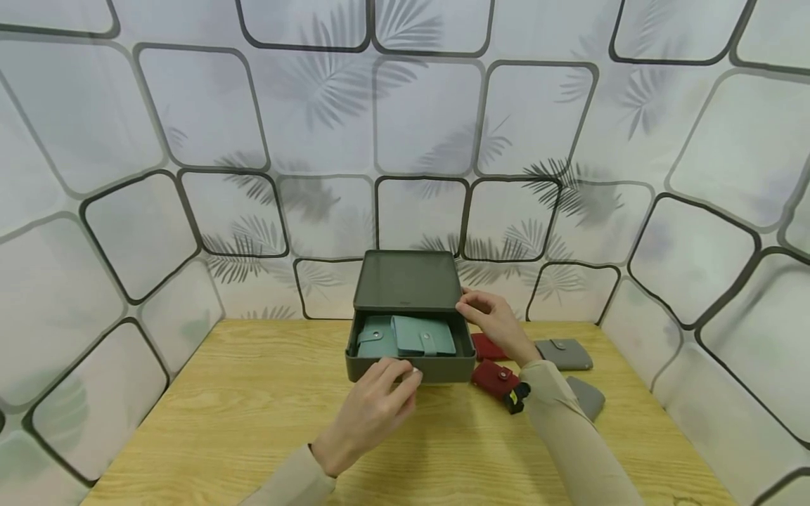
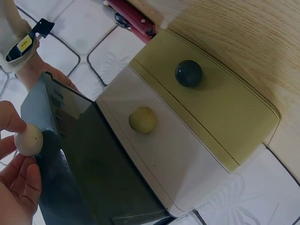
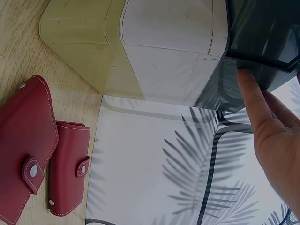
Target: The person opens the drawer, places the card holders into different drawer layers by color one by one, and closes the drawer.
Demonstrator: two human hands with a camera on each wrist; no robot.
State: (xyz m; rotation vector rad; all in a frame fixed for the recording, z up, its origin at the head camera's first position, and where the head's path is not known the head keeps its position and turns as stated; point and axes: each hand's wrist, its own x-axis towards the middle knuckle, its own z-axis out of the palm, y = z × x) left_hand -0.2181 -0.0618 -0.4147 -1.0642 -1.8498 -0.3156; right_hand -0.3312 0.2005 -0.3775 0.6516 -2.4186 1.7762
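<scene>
A dark green top drawer (image 1: pixel 414 370) is pulled out of a stacked drawer box (image 1: pixel 408 280). Inside lie two teal snap wallets, one (image 1: pixel 377 340) flat at the left, the other (image 1: pixel 427 337) leaning over it. My left hand (image 1: pixel 377 404) is at the drawer's front; the left wrist view shows its thumb and fingers pinching a pale round knob (image 2: pixel 29 140). At the box's right side is my right hand (image 1: pixel 496 325). Its extended fingers (image 3: pixel 253 96) touch the dark side wall in the right wrist view, holding nothing.
Below the dark tier are a white drawer (image 2: pixel 168 159) with a yellowish knob and an olive drawer (image 2: pixel 225 112) with a dark knob. Right of the box lie red wallets (image 1: pixel 496 378) and grey wallets (image 1: pixel 563 354). Patterned curtain (image 1: pixel 420 211) surrounds the wooden table (image 1: pixel 253 393).
</scene>
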